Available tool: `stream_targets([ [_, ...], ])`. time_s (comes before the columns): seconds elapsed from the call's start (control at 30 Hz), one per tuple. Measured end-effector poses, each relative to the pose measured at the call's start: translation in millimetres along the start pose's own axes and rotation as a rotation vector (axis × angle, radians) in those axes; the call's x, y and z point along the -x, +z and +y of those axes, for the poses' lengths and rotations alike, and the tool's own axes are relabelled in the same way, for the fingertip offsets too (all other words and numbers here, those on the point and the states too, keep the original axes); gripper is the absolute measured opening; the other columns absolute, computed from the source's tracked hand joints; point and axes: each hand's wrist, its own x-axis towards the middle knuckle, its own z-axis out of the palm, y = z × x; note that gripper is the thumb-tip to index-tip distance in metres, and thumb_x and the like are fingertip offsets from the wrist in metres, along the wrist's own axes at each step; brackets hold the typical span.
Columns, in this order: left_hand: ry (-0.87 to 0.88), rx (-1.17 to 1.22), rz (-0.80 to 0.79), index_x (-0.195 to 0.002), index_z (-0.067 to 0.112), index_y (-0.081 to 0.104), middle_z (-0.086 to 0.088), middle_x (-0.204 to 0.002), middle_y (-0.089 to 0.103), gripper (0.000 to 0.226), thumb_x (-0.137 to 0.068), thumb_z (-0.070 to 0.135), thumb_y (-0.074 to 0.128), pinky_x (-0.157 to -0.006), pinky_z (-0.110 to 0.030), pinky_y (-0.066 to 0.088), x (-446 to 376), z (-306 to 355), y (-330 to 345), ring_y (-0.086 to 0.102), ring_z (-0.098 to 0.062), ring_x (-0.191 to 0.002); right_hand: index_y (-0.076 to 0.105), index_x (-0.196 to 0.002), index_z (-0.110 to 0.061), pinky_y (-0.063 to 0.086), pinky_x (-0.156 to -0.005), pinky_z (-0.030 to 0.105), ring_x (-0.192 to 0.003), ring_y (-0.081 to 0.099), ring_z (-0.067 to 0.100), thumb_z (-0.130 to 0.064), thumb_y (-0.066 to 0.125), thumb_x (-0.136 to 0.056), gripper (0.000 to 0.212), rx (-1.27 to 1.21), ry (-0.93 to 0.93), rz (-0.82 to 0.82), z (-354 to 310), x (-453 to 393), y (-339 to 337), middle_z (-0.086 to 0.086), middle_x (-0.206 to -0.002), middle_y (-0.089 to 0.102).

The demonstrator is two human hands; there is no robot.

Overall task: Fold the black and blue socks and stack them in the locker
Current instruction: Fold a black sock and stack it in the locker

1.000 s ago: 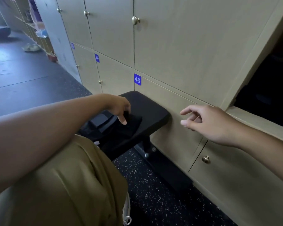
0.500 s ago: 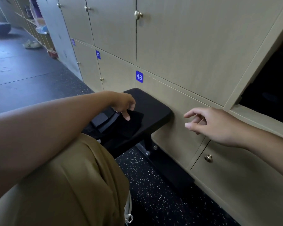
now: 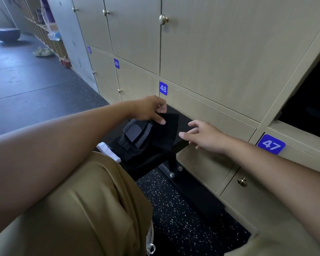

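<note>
My left hand [image 3: 150,109] pinches the top edge of a black sock [image 3: 165,133] and holds it up over the black bench [image 3: 181,115]. The sock hangs as a flat dark piece. My right hand [image 3: 203,134] is open, fingers spread, its fingertips close to the sock's right edge; whether they touch it I cannot tell. The open locker [image 3: 310,108] is a dark opening at the far right, above the blue number 47 [image 3: 271,144]. No blue sock is visible.
A dark bag with grey pockets [image 3: 135,135] and a white strap [image 3: 108,151] lies on the bench beside my tan-trousered knee [image 3: 85,200]. Closed beige lockers numbered 48 [image 3: 163,88] and 49 line the wall. Black speckled floor [image 3: 174,215] lies below.
My left hand has lifted the black sock off the bench. My right hand has moved left, toward the sock.
</note>
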Motion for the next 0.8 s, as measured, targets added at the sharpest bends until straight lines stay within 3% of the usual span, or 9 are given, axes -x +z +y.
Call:
stream_targets([
  [0.1, 0.025, 0.082, 0.054, -0.086, 0.012, 0.053, -0.001, -0.092, 0.058, 0.028, -0.085, 0.015, 0.080, -0.069, -0.026, 0.040, 0.3, 2.4, 5.6, 0.053, -0.013, -0.080, 0.047, -0.138, -0.013, 0.054, -0.073, 0.030, -0.090, 0.067, 0.017, -0.034, 0.068, -0.096, 0.052, -0.156, 0.027, -0.065, -10.8, -14.3, 14.8, 0.005, -0.117, 0.069],
  [0.17, 0.040, 0.105, 0.061, -0.092, 0.012, 0.059, 0.000, -0.094, 0.059, 0.023, -0.085, 0.016, 0.080, -0.073, -0.027, 0.044, -0.7, 1.1, 7.6, 0.054, -0.013, -0.081, 0.058, -0.121, -0.015, 0.056, -0.064, 0.026, -0.086, 0.069, 0.017, -0.023, 0.068, -0.097, 0.027, -0.228, -0.009, -0.021, -15.4, -24.3, 24.6, 0.007, -0.108, 0.070],
  [0.33, 0.035, 0.113, 0.125, -0.113, 0.011, 0.061, -0.006, -0.122, 0.054, 0.033, -0.088, 0.024, 0.079, -0.079, -0.023, 0.046, 1.4, -4.4, 3.6, 0.060, -0.016, -0.096, 0.069, -0.101, -0.016, 0.063, -0.076, 0.051, -0.094, 0.073, 0.033, -0.011, 0.070, -0.091, 0.011, -0.265, 0.000, 0.145, -12.7, -42.2, 36.4, 0.014, -0.102, 0.073],
  [0.4, 0.014, 0.049, 0.138, -0.111, 0.014, 0.061, -0.004, -0.122, 0.053, 0.032, -0.088, 0.027, 0.079, -0.081, -0.024, 0.043, 3.3, -10.2, -1.0, 0.058, -0.019, -0.101, 0.068, -0.088, -0.018, 0.063, -0.075, 0.050, -0.091, 0.073, 0.032, -0.011, 0.071, -0.090, 0.008, -0.245, 0.015, 0.180, -12.1, -43.9, 35.0, 0.012, -0.099, 0.073],
  [0.5, -0.050, -0.022, -0.017, -0.100, 0.018, 0.063, -0.003, -0.110, 0.065, 0.028, -0.083, 0.029, 0.084, -0.087, -0.030, 0.047, 5.2, -20.8, -5.3, 0.063, -0.024, -0.104, 0.065, -0.084, -0.020, 0.063, -0.073, 0.044, -0.091, 0.072, 0.029, -0.010, 0.070, -0.091, 0.014, -0.235, 0.036, 0.231, -11.2, -43.6, 29.9, 0.011, -0.100, 0.072],
  [0.6, -0.127, -0.116, -0.185, -0.110, 0.018, 0.065, -0.001, -0.119, 0.064, 0.041, -0.078, 0.030, 0.088, -0.095, -0.033, 0.043, 9.1, -24.7, -3.6, 0.060, -0.023, -0.110, 0.067, -0.092, -0.015, 0.063, -0.077, 0.047, -0.091, 0.072, 0.030, -0.013, 0.071, -0.090, 0.004, -0.187, 0.046, 0.284, -6.6, -44.0, 22.5, 0.011, -0.101, 0.072],
  [0.7, -0.157, -0.193, -0.273, -0.119, 0.019, 0.061, 0.000, -0.127, 0.058, 0.054, -0.074, 0.023, 0.091, -0.104, -0.041, 0.043, 7.9, -24.4, -0.5, 0.055, -0.027, -0.118, 0.069, -0.096, -0.014, 0.061, -0.083, 0.049, -0.089, 0.072, 0.031, -0.021, 0.072, -0.086, 0.012, -0.151, 0.077, 0.355, -1.5, -44.0, 14.1, 0.008, -0.098, 0.073],
  [0.8, -0.164, -0.272, -0.290, -0.120, 0.020, 0.059, 0.001, -0.121, 0.056, 0.056, -0.074, 0.024, 0.090, -0.098, -0.040, 0.041, 6.2, -24.1, 1.0, 0.052, -0.028, -0.118, 0.068, -0.091, -0.014, 0.060, -0.083, 0.048, -0.086, 0.071, 0.031, -0.023, 0.071, -0.086, 0.011, -0.130, 0.071, 0.419, -1.9, -39.8, 6.7, 0.006, -0.094, 0.073],
])
